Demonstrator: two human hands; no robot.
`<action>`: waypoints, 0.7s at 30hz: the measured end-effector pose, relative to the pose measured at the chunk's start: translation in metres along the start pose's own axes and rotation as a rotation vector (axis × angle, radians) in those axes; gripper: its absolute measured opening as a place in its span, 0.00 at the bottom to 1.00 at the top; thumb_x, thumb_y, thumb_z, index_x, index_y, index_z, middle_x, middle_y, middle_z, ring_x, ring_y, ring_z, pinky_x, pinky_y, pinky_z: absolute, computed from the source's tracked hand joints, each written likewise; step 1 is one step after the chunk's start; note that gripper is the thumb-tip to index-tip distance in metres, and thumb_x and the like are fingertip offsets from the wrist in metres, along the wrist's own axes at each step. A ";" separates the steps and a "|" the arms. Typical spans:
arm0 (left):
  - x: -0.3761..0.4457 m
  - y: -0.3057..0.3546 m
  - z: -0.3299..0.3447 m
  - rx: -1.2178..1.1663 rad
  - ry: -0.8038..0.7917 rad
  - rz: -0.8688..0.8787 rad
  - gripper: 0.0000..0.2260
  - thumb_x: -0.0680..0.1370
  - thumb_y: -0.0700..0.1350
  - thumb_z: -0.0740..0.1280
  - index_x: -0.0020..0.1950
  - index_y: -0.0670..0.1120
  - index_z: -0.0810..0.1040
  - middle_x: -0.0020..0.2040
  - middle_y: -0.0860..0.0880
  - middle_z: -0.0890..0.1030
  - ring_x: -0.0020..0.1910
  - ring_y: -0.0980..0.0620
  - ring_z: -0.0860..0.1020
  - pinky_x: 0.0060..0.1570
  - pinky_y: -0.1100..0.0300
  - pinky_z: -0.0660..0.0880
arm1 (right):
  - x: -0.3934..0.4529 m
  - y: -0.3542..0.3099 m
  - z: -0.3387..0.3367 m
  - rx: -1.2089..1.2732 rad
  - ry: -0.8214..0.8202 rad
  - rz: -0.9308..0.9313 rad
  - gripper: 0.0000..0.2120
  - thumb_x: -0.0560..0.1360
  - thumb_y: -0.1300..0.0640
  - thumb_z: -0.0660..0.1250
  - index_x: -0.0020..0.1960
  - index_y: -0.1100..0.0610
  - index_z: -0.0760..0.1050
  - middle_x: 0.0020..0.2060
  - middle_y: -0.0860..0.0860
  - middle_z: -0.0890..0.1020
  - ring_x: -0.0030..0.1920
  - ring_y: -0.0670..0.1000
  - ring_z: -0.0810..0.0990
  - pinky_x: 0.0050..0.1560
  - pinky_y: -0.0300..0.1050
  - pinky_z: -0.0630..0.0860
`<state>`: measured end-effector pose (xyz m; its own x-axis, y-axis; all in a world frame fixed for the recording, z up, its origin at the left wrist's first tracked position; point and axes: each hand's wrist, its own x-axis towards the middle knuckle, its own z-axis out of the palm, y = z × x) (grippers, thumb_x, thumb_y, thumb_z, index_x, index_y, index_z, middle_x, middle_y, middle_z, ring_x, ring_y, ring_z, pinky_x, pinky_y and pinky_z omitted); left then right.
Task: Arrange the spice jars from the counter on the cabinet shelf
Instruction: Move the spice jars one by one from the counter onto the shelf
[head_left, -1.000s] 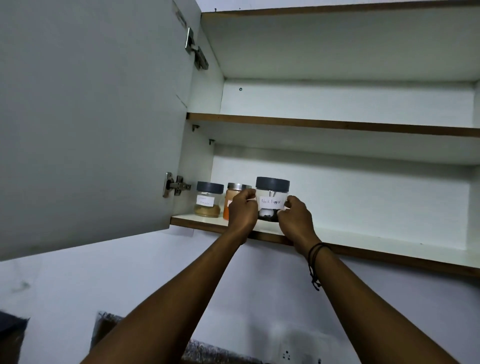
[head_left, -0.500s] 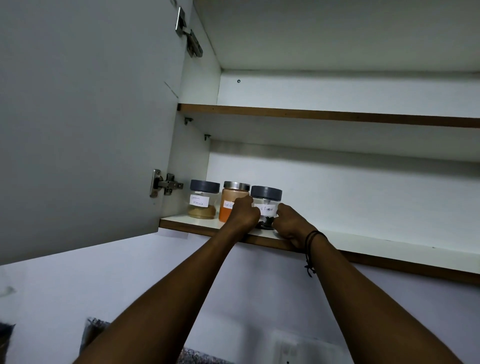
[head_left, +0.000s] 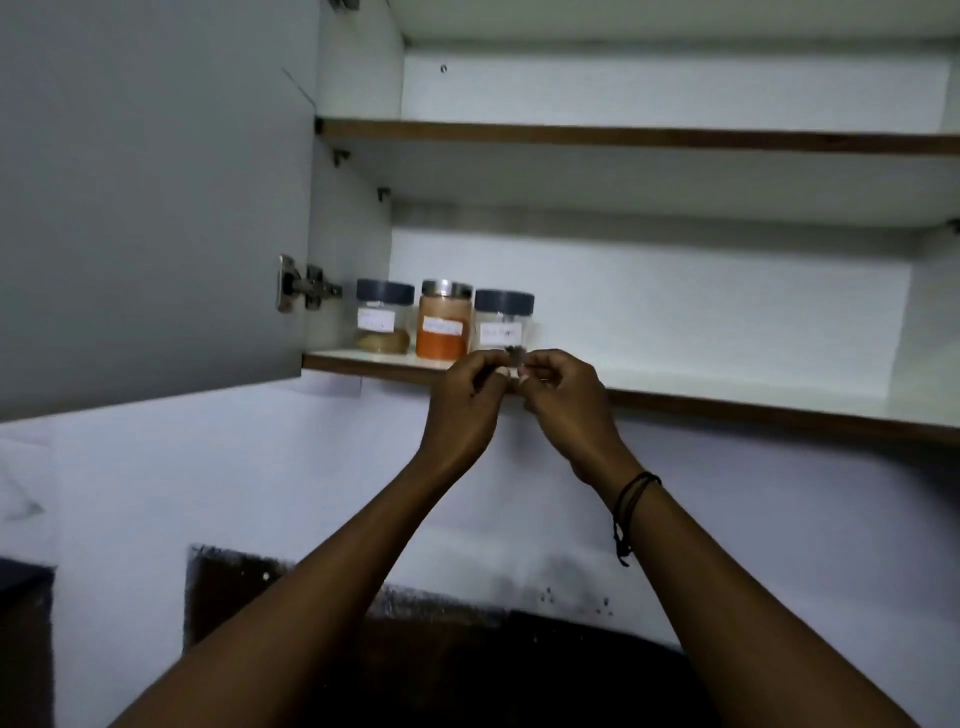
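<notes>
arms: bare, sleeveless in view | right wrist: thin black cord bracelet (head_left: 632, 501), perhaps doubled, loose end hanging

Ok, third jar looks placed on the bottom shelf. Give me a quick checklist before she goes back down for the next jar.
1. Clear jar with dark grey lid and black contents upright on the bottom white shelf with brown edge: ok.
2. It stands in line beside the orange-filled jar with metal lid and the clear grey-lidded jar of tan powder: ok.
3. Left hand free of the jar: ok, fingers curled in front of the shelf edge.
4. Right hand free: ok.
5. Labels facing out: ok, text unreadable.
6. Jars left on the counter: cannot tell, counter not visible.
</notes>
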<state>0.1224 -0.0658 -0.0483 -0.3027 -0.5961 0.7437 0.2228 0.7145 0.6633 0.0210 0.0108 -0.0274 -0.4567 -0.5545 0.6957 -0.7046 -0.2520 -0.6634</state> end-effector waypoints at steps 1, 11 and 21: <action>-0.020 -0.002 0.001 -0.030 -0.027 -0.025 0.09 0.81 0.45 0.63 0.57 0.51 0.81 0.53 0.56 0.84 0.54 0.59 0.81 0.53 0.65 0.75 | -0.020 0.004 -0.002 0.004 -0.020 -0.001 0.11 0.77 0.59 0.66 0.59 0.56 0.79 0.52 0.48 0.83 0.52 0.47 0.82 0.54 0.46 0.80; -0.237 -0.094 0.019 -0.031 -0.221 -0.299 0.10 0.81 0.38 0.62 0.59 0.45 0.79 0.53 0.49 0.84 0.55 0.54 0.82 0.58 0.55 0.78 | -0.247 0.111 0.025 -0.067 -0.099 0.305 0.15 0.76 0.58 0.65 0.62 0.52 0.78 0.51 0.46 0.83 0.46 0.39 0.81 0.45 0.26 0.73; -0.446 -0.192 0.026 0.261 -0.644 -0.550 0.08 0.81 0.39 0.61 0.55 0.47 0.78 0.50 0.52 0.80 0.49 0.54 0.80 0.50 0.62 0.75 | -0.470 0.211 0.054 -0.414 -0.420 0.576 0.16 0.78 0.55 0.62 0.66 0.55 0.72 0.62 0.55 0.74 0.64 0.54 0.72 0.65 0.45 0.69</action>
<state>0.1908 0.0726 -0.5097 -0.7852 -0.6139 0.0813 -0.3028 0.4951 0.8144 0.1163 0.1753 -0.5092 -0.6241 -0.7789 0.0622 -0.6031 0.4295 -0.6722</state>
